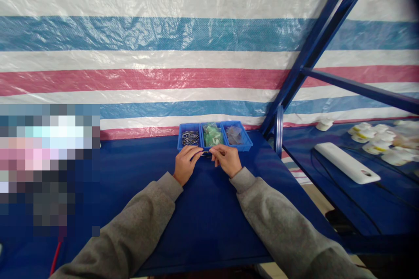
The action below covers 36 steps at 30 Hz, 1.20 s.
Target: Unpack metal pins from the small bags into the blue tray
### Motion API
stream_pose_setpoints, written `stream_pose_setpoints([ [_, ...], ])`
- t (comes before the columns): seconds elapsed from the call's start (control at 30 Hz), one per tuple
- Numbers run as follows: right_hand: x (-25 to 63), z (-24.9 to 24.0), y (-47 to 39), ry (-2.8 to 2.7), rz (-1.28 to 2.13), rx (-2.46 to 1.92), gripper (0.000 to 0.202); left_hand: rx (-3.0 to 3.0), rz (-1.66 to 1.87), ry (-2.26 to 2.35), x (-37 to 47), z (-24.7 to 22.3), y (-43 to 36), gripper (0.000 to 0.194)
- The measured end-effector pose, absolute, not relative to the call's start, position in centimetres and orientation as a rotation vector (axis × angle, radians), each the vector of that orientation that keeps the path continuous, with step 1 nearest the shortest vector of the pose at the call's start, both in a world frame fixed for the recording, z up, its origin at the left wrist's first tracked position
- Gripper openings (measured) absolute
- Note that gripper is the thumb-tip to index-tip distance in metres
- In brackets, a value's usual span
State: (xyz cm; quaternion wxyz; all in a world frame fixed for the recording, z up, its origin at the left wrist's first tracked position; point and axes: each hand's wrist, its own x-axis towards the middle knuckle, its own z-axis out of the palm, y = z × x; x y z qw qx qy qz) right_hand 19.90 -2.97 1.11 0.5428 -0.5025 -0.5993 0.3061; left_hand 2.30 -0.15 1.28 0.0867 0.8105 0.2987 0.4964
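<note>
My left hand (186, 163) and my right hand (227, 159) meet over the table, just in front of three blue bins. Between their fingertips runs a thin, dark, pin-like piece (206, 152), pinched from both sides; its exact kind is too small to make out. Behind my left hand, the left bin holds many metal screws or nails (190, 137). Green plastic packaging (212, 134) with small whitish pieces fills the middle bin. Clear plastic bags (235, 135) lie in the right bin.
A blue table (196, 222) lies under my arms. To the right, a blue metal frame post (307, 59) slants upward. Beyond it, another blue table carries a long white device (347, 163), black cables and several white round parts (381, 139). Striped sheeting (147, 30) hangs behind.
</note>
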Motion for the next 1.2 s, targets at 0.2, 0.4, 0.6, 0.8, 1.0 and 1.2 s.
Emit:
stream_pose_setpoints([
  [0.2, 19.89, 0.99, -2.9, -1.357, 0.699, -1.277, 0.039, 2.44, 1.444, 0.801, 2.48, 1.58, -0.36, 0.015],
  [0.4, 19.11, 0.57, -3.06, -1.347, 0.713, -1.268, 0.044, 2.491, 1.393, 0.782, 2.43, 1.39, -0.33, 0.016],
  [0.6, 19.12, 0.65, -3.1, -1.315, 0.724, -1.263, 0.044, 2.478, 1.402, 0.79, 2.41, 1.5, -0.45, 0.016],
  [0.8, 19.09, 0.7, -3.17, -1.345, 0.743, -1.206, 0.038, 2.436, 1.38, 0.844, 2.41, 1.59, -0.51, 0.014],
  [1.0, 19.18, 0.83, -3.28, -1.456, 0.673, -1.166, 0.031, 2.373, 1.397, 0.929, 2.25, 1.37, -0.47, 0.017],
  [1.2, 19.37, 1.22, -3.5, -1.55, 0.54, -1.281, 0.031, 2.362, 1.414, 0.929, 2.28, 1.45, -0.49, 0.018],
])
